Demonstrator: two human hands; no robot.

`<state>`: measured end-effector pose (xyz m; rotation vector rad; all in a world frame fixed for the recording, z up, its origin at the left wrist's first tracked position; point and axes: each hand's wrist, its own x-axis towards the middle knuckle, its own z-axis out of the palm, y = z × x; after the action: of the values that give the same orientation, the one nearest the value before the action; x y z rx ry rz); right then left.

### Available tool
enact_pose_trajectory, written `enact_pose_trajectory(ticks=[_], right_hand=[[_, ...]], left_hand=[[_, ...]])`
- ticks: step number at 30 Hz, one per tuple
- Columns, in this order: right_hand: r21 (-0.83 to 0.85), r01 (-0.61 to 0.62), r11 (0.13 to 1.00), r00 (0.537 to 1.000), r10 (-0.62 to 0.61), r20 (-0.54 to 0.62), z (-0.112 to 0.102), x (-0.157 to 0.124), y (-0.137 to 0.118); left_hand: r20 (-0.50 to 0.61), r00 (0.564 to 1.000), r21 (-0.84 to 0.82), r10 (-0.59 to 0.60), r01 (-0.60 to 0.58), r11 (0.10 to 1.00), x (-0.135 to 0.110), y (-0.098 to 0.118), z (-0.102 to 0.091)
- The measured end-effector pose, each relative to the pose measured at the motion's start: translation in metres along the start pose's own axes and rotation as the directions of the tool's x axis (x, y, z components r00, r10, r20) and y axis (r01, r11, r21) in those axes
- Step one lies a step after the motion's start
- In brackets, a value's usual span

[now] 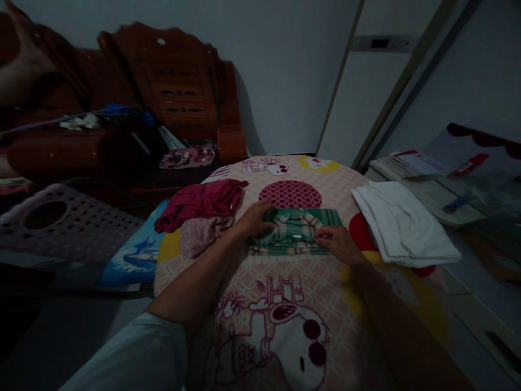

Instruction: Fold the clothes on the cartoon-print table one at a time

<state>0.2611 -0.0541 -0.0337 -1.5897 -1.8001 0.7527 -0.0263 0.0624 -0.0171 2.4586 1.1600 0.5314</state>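
The green plaid garment point(295, 231) at centre is woven cloth, matt. The printed bedcover point(285, 304) under it is soft matt fabric. At three o'clock the folded white cloth point(402, 222) looks plain and matt; at ten o'clock the wooden headboard point(179, 87) – dark, glossy, carved. At nine o'clock, a perforated plastic stool point(61, 222).

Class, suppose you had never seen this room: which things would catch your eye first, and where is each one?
At the centre, the left hand and right hand press on a folded green plaid cloth lying on the cartoon-print cover. Beside the left hand lies a crumpled crimson garment. To the right of the right hand sits a folded white cloth.
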Motion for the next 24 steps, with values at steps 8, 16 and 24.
enact_pose_trajectory(ticks=[8,16,24], right_hand=[[-0.043,-0.024,0.999,1.000,0.023,-0.012,-0.002,-0.001,-0.011],[-0.109,0.070,0.992,0.996,-0.076,-0.051,0.001,-0.003,-0.011],[-0.345,0.277,0.897,0.945,-0.318,-0.069,0.013,-0.006,-0.024]], left_hand=[[0.084,0.988,-0.263,0.127,-0.100,0.960,-0.005,0.036,-0.006],[0.250,0.942,-0.144,0.225,-0.194,0.970,-0.010,0.052,0.007],[0.275,0.940,-0.143,0.203,-0.169,0.975,-0.011,0.052,0.005]])
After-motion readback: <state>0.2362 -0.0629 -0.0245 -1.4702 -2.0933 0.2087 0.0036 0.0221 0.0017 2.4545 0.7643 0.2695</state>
